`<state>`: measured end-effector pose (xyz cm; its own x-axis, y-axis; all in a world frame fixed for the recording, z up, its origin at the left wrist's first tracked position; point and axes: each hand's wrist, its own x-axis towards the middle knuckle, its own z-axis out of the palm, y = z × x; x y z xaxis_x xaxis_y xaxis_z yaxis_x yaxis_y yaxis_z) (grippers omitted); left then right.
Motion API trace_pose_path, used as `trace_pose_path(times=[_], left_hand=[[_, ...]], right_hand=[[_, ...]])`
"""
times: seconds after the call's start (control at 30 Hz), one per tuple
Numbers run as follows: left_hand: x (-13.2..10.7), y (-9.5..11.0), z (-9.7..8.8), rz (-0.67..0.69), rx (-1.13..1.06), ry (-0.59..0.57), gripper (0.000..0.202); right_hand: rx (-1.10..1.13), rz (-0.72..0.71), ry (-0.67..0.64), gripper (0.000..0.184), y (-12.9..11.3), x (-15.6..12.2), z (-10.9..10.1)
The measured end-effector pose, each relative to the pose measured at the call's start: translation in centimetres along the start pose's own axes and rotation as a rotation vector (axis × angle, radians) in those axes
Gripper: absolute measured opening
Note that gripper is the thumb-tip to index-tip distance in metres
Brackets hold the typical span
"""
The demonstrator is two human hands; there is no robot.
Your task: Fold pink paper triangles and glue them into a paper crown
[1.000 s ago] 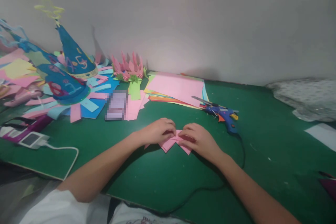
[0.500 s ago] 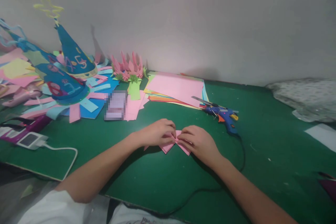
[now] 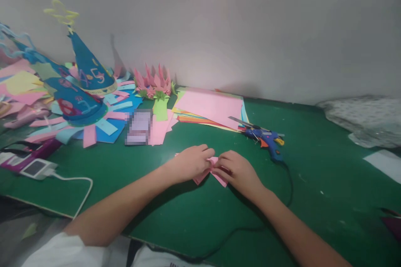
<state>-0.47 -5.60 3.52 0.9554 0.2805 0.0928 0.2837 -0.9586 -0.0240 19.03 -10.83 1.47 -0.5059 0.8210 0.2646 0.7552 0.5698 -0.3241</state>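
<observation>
A folded piece of pink paper [image 3: 220, 178], pinched at its middle like a bow, is between my hands just above the green table [image 3: 175, 221]. My left hand [image 3: 191, 162] covers its left half, with fingers bent down onto the pinched middle. From the right, my right hand [image 3: 239, 171] grips the other half between thumb and fingers. My fingers hide much of the folds. Another pink paper edge shows behind my left hand.
A blue glue gun [image 3: 269, 141] with a trailing cord lies right of a coloured paper stack [image 3: 208, 106]. Blue cone hats [image 3: 90, 66], a pink paper lotus [image 3: 153, 83] and a blurred rectangular object [image 3: 138, 127] stand or lie to the left. A plastic bag [image 3: 366, 117] is far right.
My left hand has shifted slightly right and its fingers now reach further over the middle of the pink paper. My right hand has hardly moved.
</observation>
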Motion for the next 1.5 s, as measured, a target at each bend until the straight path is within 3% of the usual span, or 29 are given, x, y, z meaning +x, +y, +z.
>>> trace_pose_path(times=[0.43, 0.6, 0.8, 1.0, 1.17, 1.27, 1.37, 1.4, 1.5], left_hand=[[-0.5, 1.2, 1.2, -0.080, 0.068, -0.099, 0.008], [-0.7, 1.3, 1.7, -0.117, 0.012, -0.064, 0.011], [-0.8, 0.9, 1.8, -0.314, -0.284, 0.070, 0.016], [-1.2, 0.5, 1.8, -0.378, -0.383, 0.138, 0.014], [-1.2, 0.2, 1.9, -0.320, -0.395, 0.129, 0.015], [-1.1, 0.1, 1.6, -0.343, -0.425, 0.115, 0.016], [-0.9, 0.2, 1.4, -0.366, -0.454, 0.106, 0.016], [-0.8, 0.3, 1.3, -0.373, -0.465, 0.104, 0.014], [-0.7, 0.3, 1.3, -0.405, -0.499, 0.093, 0.007]], right_hand=[[0.037, -0.002, -0.035, 0.024, 0.2, 0.0, -0.6], [0.073, -0.015, -0.073, 0.022, 0.3, 0.2, -1.1], [0.153, 0.010, -0.082, 0.021, 0.4, 0.3, -1.6], [0.381, 0.104, -0.128, 0.014, 1.2, 0.1, -2.2], [0.475, 0.155, -0.120, 0.019, 1.8, -0.1, -2.4], [0.363, 0.266, 0.113, 0.020, 3.5, -0.6, -3.4], [0.038, 0.523, 0.437, 0.025, 6.6, -1.8, -5.1], [-0.076, 0.596, 0.461, 0.028, 7.7, -2.3, -5.6], [-0.232, 0.764, 0.346, 0.040, 10.5, -3.8, -6.3]])
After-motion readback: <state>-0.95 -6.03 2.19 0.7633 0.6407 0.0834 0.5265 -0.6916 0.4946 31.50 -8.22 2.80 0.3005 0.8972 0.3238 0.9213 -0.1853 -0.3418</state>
